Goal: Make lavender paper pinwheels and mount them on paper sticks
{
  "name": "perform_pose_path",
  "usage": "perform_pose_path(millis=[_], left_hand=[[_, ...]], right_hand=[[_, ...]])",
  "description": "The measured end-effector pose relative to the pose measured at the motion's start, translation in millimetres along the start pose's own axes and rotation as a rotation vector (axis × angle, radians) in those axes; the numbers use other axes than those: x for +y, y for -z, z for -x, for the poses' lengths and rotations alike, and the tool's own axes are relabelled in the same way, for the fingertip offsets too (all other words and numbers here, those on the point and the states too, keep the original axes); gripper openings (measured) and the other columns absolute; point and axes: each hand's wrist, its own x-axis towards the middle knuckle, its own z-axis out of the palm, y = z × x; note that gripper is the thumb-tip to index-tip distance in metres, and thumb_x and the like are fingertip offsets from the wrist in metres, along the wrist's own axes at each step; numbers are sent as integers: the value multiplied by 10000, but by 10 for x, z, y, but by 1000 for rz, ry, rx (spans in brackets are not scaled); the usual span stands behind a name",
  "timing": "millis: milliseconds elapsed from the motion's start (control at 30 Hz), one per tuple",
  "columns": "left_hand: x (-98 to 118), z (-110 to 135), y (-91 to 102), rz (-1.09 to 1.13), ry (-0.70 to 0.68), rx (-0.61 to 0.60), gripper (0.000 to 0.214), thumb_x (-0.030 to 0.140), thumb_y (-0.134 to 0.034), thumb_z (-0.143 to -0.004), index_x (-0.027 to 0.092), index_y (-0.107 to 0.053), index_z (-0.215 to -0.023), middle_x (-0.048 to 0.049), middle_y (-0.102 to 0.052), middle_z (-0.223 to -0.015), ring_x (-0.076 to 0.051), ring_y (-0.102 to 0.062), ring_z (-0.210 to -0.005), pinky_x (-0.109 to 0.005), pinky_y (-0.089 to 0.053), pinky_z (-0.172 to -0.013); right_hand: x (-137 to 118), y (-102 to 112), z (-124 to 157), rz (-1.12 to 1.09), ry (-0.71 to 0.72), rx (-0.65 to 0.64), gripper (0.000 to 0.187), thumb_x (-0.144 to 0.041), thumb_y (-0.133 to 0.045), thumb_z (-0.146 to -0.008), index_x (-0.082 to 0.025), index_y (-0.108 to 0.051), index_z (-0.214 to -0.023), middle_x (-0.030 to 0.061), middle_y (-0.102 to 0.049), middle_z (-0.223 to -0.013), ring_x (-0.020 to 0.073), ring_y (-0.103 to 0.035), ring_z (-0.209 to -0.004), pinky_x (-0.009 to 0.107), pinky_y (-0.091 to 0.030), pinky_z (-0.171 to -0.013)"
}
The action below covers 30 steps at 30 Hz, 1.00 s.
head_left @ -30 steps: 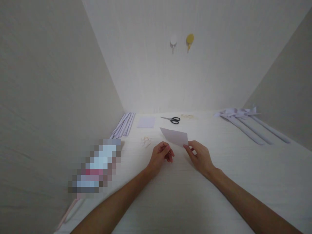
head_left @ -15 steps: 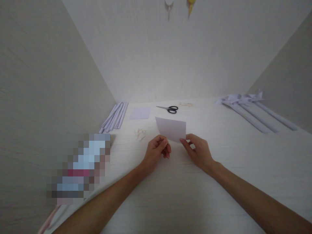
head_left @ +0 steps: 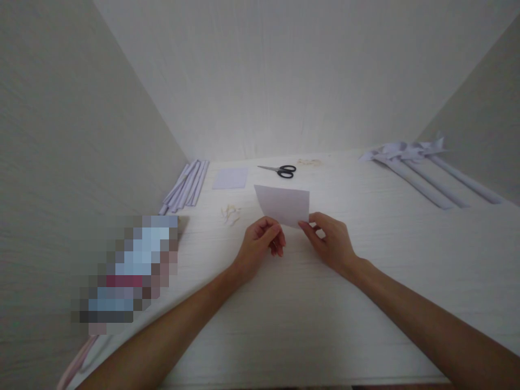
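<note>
A small white sheet of paper [head_left: 283,205] is held up above the table, tilted so its broad face shows. My right hand [head_left: 331,241] pinches its lower right corner between thumb and fingertips. At the lower left edge, my left hand [head_left: 262,241] is closed with curled fingers, the thumb pressed over the index finger, gripping the paper there. The paper's lower left corner is hidden by that hand. Just beyond the sheet lie scissors [head_left: 284,171] with black handles. A flat stack of pale paper squares [head_left: 231,177] rests to their left.
Rolled paper tubes [head_left: 187,187] lie at the back left. Thin pale strands [head_left: 230,214] sit near my left hand, more strands [head_left: 309,162] behind the scissors. Paper sticks with frilled ends [head_left: 422,179] lie at the right. A blurred-out object [head_left: 134,265] stands at the left wall.
The view has tipped down slightly, so the table's things sit higher in it and its near edge shows. Both hands keep about the same hold on the paper.
</note>
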Motion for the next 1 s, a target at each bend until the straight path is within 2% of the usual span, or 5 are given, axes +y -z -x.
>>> perform_pose_path(millis=[633, 1000], left_hand=[[33, 67, -26, -40, -70, -94, 173, 302, -458, -768, 147, -457, -691, 16, -553, -568, -58, -489, -400, -175, -372, -393], [63, 96, -51, -29, -60, -124, 155, 283, -463, -763, 151, -458, -683, 15, -556, -564, -65, -492, -403, -183, -367, -397]], right_hand=[[-4, 6, -3, 3, -14, -11, 184, -296, -425, -809, -171, -508, -703, 12, -565, -622, 96, -525, -521, 191, -413, -438], [-18, 20, -15, 10, 10, 9, 164, -273, -433, -805, -172, -490, -689, -1, -553, -601, 83, -524, -508, 169, -400, -422]])
